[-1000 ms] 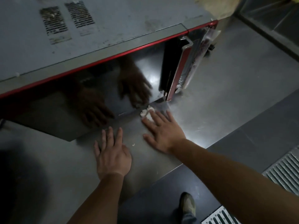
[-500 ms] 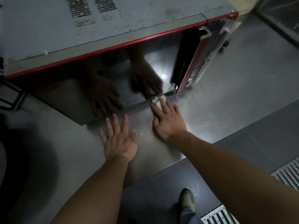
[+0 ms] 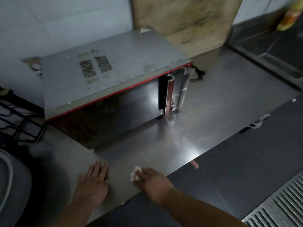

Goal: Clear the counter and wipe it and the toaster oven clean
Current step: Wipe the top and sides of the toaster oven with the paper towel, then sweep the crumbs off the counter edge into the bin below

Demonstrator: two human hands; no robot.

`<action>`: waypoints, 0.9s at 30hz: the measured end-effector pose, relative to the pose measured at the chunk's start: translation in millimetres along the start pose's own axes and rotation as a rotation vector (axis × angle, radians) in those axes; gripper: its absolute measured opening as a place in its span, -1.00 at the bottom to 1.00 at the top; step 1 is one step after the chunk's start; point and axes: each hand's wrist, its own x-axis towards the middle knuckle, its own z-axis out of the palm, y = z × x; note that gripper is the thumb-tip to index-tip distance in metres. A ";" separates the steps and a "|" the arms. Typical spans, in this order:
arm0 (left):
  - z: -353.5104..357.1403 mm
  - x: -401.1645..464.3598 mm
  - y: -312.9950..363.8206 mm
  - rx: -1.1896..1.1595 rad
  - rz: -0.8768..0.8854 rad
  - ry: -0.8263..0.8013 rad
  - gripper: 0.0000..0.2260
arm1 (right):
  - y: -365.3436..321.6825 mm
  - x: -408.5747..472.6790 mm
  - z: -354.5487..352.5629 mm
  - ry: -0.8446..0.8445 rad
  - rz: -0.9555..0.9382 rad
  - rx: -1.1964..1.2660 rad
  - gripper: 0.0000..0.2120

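Both hands now back from the toaster oven (image 3: 114,76): left hand (image 3: 93,184) flat, right-hand fingers (image 3: 141,176) on white wad (image 3: 134,173).

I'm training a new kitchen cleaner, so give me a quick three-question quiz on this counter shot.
1. True or false: the left hand lies flat on the counter.
2. What does the right hand hold: A) a spray bottle, B) a small white wad, C) a brush?
3. Fill in: the toaster oven has a ___ trim line along its front top edge.

Key: 1 true; 2 B; 3 red.
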 end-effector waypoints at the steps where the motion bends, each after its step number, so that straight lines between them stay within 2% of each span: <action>1: -4.8 -1.5 -0.6 0.033 0.008 0.003 -0.48 | 3.5 -10.7 4.9 -0.023 0.022 0.007 -0.66; 2: -11.1 -3.6 2.5 0.079 0.024 0.023 -0.51 | 6.5 -22.3 2.6 -0.087 0.055 0.042 -0.64; 3: -18.1 -5.8 7.6 0.126 0.046 0.050 -0.56 | 9.3 -31.4 -2.2 -0.155 0.063 0.075 -0.53; 4: -22.5 -8.4 13.4 0.167 0.084 0.074 -0.59 | 12.8 -38.9 -7.5 -0.182 0.074 0.090 -0.43; 5: -29.9 -11.9 24.7 0.197 0.133 0.102 -0.62 | 20.0 -50.1 -19.3 -0.186 0.087 0.055 -0.42; 8: -51.0 -18.7 64.5 0.220 0.217 0.130 -0.60 | 51.1 -85.3 -59.1 -0.199 0.202 -0.030 -0.68; 10: -69.7 -18.3 95.9 0.210 0.287 0.184 -0.69 | 83.2 -109.0 -84.7 -0.237 0.299 -0.054 -0.74; 12: -94.0 -21.4 136.7 0.223 0.373 0.263 -0.69 | 125.3 -136.9 -108.2 -0.262 0.400 -0.058 -0.74; 15: -128.2 -25.2 200.1 0.259 0.444 0.211 -0.65 | 186.3 -186.0 -146.7 -0.228 0.541 -0.051 -0.75; 18: -147.4 -21.7 260.5 0.300 0.462 0.204 -0.64 | 243.3 -240.1 -170.8 -0.193 0.656 -0.006 -0.67; 21: -162.0 -23.0 314.8 0.341 0.485 0.215 -0.64 | 276.9 -286.5 -194.6 -0.148 0.790 0.096 -0.65; 27: -183.7 -28.0 428.1 0.364 0.659 0.203 -0.66 | 346.5 -349.4 -199.4 -0.176 0.897 0.156 -0.72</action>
